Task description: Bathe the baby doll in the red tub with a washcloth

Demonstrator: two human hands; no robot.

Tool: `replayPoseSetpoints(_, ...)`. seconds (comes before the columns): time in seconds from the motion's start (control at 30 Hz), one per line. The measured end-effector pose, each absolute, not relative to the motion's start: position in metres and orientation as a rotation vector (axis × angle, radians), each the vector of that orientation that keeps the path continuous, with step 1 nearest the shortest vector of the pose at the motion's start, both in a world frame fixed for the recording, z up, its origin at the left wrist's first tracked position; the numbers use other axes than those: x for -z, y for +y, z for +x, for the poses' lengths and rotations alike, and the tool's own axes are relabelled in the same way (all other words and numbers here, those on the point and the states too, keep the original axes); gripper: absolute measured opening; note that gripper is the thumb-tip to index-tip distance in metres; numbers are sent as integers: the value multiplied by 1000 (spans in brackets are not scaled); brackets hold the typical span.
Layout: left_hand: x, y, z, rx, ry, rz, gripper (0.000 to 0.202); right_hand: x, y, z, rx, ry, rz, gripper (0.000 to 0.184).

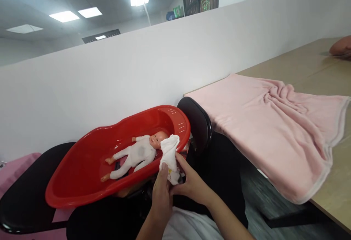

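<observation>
A small white cloth (pixel 169 149) is bunched upright between my two hands, just over the near right rim of the red baby bathtub (pixel 82 156). My left hand (pixel 161 190) grips its lower left side with the thumb on top. My right hand (pixel 190 179) curls round its lower right side. A yellow and dark patch shows on its lower part; I cannot make out what that is. Inside the tub a baby doll (pixel 137 152) in a white suit lies on its back. The upper edge of the cloth overlaps the side of its head.
The tub rests on black chairs, with one black chair back (pixel 196 123) at its right end. A pink blanket (pixel 268 123) spreads over the tan table (pixel 307 64) on the right. Behind stands a white partition (pixel 131 75). Pink fabric (pixel 16 172) lies far left.
</observation>
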State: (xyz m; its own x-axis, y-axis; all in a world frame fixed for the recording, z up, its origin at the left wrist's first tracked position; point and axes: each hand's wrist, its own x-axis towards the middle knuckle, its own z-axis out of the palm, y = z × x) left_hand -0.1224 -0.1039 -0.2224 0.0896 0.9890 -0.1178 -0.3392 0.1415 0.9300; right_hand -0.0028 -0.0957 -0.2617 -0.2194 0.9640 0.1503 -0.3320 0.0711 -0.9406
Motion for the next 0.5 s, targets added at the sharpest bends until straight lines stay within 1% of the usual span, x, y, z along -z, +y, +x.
replayPoseSetpoints(0.07,228,-103,-123,-1212,975,969,61,261,-95,0,-1358,-1198,-781,100)
replayPoseSetpoints(0.13,237,-102,-125,-1214,1015,1009,62,266,-93,-2,-1287,-1179,-788,79)
replayPoseSetpoints(0.2,245,-101,-126,-1211,1083,1059,66,274,-92,-5,-1198,-1208,-840,72)
replayPoseSetpoints(0.3,247,-98,-128,-1191,1160,1226,64,286,-91,-6,-1111,-1329,-933,74)
replayPoseSetpoints(0.37,242,-93,-129,-1138,1115,1343,63,287,-91,-3,-1060,-1364,-997,73)
replayPoseSetpoints(0.5,225,-70,-143,-962,938,1460,67,275,-83,9,-961,-1333,-1178,51)
